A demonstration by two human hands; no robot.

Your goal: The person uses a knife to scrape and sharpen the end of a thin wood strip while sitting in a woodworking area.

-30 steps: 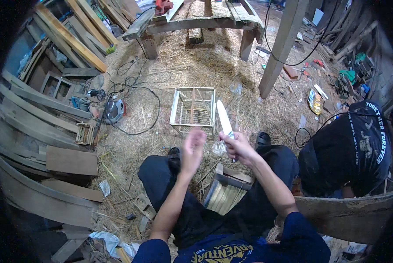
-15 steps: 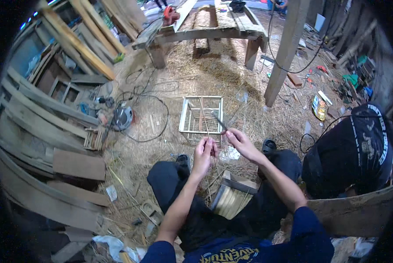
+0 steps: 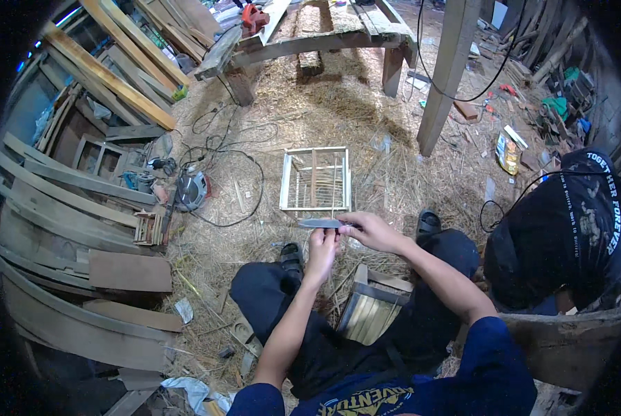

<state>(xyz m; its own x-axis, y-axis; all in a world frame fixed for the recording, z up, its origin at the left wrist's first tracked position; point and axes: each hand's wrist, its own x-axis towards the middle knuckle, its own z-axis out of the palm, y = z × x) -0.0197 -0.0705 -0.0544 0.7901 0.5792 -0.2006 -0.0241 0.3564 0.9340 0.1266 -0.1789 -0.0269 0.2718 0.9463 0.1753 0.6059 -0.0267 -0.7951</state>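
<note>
A knife (image 3: 318, 223) with a grey blade is gripped in my right hand (image 3: 374, 232), its blade pointing left across the front of my left hand. My left hand (image 3: 321, 251) is closed around a thin wooden stick (image 3: 334, 186), which rises away from me past the blade. Blade and stick cross close to my fingertips; whether they touch I cannot tell. Just beyond my hands, a small wooden cage frame (image 3: 282, 179) with thin bars stands on the straw-covered ground. Between my legs sits a wooden box (image 3: 373, 312) with slatted pale wood.
A power tool (image 3: 192, 188) with a coiled black cable lies left of the cage. Planks (image 3: 81, 177) are stacked along the left side. A rough workbench (image 3: 303, 45) stands ahead, beside a wooden post (image 3: 445, 83). A person in a black shirt (image 3: 560, 229) is close on my right.
The knife has swung from pointing away to lying crosswise, pointing left over the stick. My right hand has come lower and nearer to my left. The view has shifted slightly.
</note>
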